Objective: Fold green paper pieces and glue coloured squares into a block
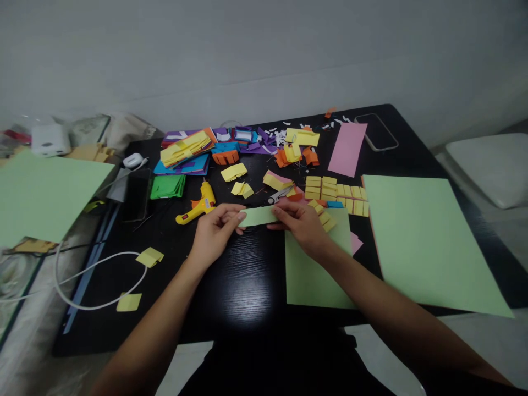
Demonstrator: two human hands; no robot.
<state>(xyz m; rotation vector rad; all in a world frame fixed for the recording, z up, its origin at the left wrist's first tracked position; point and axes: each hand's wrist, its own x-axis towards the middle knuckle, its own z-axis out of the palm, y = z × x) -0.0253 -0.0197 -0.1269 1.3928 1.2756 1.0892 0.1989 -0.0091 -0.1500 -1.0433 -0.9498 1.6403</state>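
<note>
A narrow strip of light green paper [259, 216] stretches between my two hands above the black table. My left hand [216, 228] pinches its left end, thumb on top. At the other end, my right hand [303, 223] grips the strip between thumb and fingers. Just behind the right hand lie scissors [280, 194], partly covered by paper scraps. A yellow glue gun [198, 204] rests to the left, close to my left hand. Beneath my right forearm is a light green sheet [315, 275], with folded yellow paper pieces [325, 217] on its upper edge.
Large green sheets [424, 242] lie at the right, one [45, 192] at the far left. A pink sheet [348, 148] and a phone-shaped frame [377, 132] sit at the back right. Folded colored papers [187, 148] are piled at the back. A white cable [103, 305] loops at left.
</note>
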